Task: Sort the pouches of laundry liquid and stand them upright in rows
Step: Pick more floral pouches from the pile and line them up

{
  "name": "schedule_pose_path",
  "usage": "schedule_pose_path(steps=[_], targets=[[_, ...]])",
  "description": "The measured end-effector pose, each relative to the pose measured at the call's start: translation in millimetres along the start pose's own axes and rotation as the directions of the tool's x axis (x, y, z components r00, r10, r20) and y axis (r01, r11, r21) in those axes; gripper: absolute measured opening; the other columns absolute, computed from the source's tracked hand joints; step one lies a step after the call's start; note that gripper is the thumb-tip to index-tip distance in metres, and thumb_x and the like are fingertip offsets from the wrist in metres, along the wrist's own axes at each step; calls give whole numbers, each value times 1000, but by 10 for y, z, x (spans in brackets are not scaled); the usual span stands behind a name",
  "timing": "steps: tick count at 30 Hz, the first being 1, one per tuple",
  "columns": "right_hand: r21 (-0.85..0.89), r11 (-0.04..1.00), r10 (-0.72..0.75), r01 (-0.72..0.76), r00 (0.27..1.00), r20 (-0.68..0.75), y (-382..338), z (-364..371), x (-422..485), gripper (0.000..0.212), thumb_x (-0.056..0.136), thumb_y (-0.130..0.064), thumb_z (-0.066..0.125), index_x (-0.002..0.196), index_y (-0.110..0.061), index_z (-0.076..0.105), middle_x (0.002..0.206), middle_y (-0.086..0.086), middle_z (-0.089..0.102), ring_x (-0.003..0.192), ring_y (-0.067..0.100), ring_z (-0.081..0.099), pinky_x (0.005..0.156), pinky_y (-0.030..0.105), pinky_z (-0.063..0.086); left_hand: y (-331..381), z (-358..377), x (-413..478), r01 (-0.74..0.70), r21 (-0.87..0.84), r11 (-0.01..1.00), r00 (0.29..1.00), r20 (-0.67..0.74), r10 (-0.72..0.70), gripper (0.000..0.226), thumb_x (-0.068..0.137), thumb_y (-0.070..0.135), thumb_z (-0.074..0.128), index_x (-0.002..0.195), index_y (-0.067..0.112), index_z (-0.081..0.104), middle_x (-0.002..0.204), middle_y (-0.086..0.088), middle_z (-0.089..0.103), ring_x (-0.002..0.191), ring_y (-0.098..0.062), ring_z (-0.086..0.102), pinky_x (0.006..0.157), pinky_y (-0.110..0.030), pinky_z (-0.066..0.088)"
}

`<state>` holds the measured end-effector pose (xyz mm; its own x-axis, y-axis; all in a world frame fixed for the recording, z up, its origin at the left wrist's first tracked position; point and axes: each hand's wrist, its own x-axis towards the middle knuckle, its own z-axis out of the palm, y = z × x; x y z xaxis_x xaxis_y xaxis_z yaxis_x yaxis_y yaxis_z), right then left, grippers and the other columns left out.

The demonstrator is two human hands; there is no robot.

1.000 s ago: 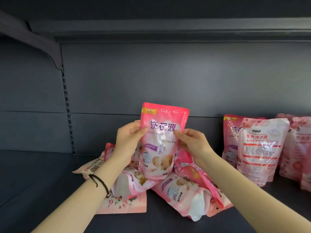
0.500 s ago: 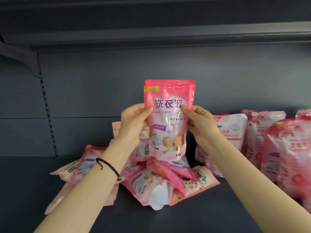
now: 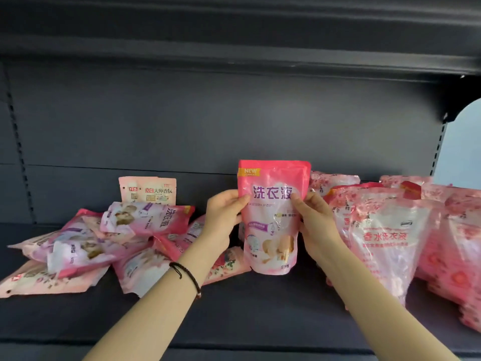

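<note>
Holding: both hands have the bright pink laundry-liquid pouch [image 3: 270, 225], upright and front-on, its yellow "NEW" flash up at 11 o'clock on the pack.
Left hand: the left hand [image 3: 223, 217] grips the pouch's 9 o'clock edge. The thumb is curled over the front and the fingers are tucked behind, out of sight.
Right hand: the right hand [image 3: 315, 222] clamps the 3 o'clock edge. The thumb is pressed onto the front just under the big purple characters, and the fingers are wrapped round the back.
Pouch base: it is down at shelf level, at 6 o'clock of the grip, but I cannot tell whether it touches.
Shelf: the dark shelf [image 3: 247, 308] runs across under everything.
Heap: at 9 o'clock of the held pouch is a jumbled heap of pouches [image 3: 91, 243], lying flat and overlapping.
Beige pouch: at 10 o'clock a beige pouch [image 3: 148, 190] stands upright behind the heap, against the back panel [image 3: 234, 126].
Standing pouches: at 3 o'clock, pale floral standing pouches [image 3: 390, 243] are packed close together, the nearest just beside the right forearm.
Bracelet: a black cord bracelet [image 3: 186, 274] sits on the left wrist, at 7 o'clock of the pouch.
Overhead: the upper shelf [image 3: 234, 43] is at 12 o'clock.
</note>
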<state>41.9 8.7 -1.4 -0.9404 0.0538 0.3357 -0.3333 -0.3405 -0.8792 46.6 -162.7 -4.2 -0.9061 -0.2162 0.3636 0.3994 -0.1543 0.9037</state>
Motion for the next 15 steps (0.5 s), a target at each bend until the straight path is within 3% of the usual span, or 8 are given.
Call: schedule_pose_path(steps=[5,8,11,13,15], targets=[[-51,997,65,-66,998,-8,218,-215,27,10,93,-16,59,91,-8,54,98,13,67,91,28,65,87,46,54,-297,116,-119,33,45,998,998,-45,-31,8,91,12,63,93,15,71,92,-1,75,88,-16,72,72,-30,58],[-8,992,128,-128,992,-23,339,-235,73,20,96,-19,56,106,-2,55,107,14,69,100,30,66,88,44,54,-364,146,-163,1,65,998,999,-34,2,8,90,14,64,89,17,71,88,1,76,86,-17,71,73,-33,59],[8,990,141,-141,989,-35,397,-206,118,11,96,-21,55,100,-10,55,105,11,68,100,28,66,87,43,54,-346,165,-154,-54,145,988,996,-62,64,8,91,14,64,88,18,70,92,-3,74,93,-24,70,84,-45,56],[-82,990,108,-112,993,-53,389,-191,126,8,96,-20,55,102,-14,54,107,9,68,101,26,66,87,42,54,-333,148,-157,-62,197,979,996,-57,74,6,91,15,63,90,18,69,96,-5,73,96,-25,68,87,-47,55],[-236,971,12,-28,998,-69,306,-185,128,25,94,-14,56,119,-16,49,117,8,63,106,21,62,92,41,52,-292,88,-158,-78,274,959,997,-2,82,7,90,16,65,91,22,67,97,-1,72,97,-21,68,86,-39,56]])
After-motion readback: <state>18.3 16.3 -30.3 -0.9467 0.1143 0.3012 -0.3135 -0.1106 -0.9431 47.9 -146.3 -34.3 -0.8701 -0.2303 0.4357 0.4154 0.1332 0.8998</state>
